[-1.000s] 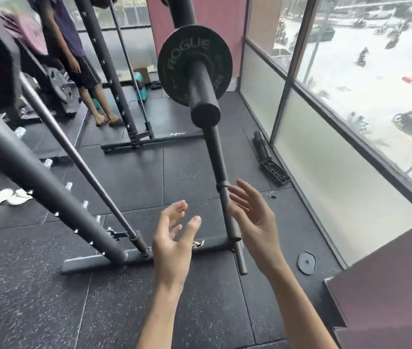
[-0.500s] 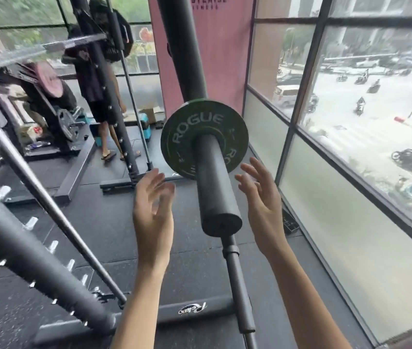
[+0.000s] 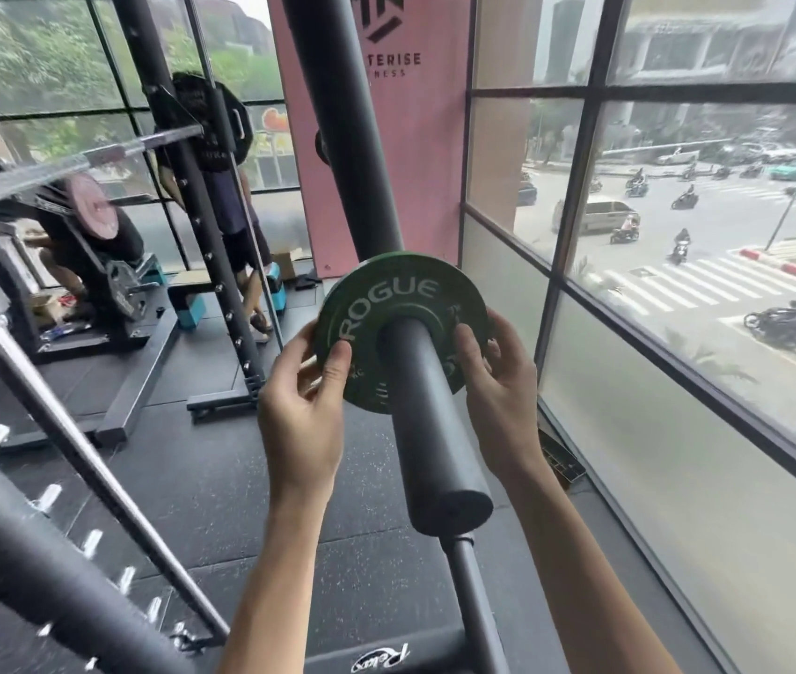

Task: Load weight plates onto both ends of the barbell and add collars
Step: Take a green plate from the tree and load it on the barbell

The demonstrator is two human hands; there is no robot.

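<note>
Both hands on the green Rogue plate [image 3: 388, 304] now, threaded on the dark barbell sleeve [image 3: 427, 420] at picture centre. Left hand [image 3: 301, 406] pinches the rim at about eight o'clock, thumb on the face. Right hand [image 3: 500, 386] clasps the rim at four o'clock, fingers curled behind. The sleeve's bare end juts toward the camera, no collar on it.

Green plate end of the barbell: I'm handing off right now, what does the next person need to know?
Left hand: gripping the green plate at its left rim.
Right hand: gripping its right rim.
The plate is threaded on the barbell sleeve, well in from the sleeve's tip.
No collar shows on this sleeve.
Left: seat the plate, fit a collar. The other end is out of view, so check it.
</note>
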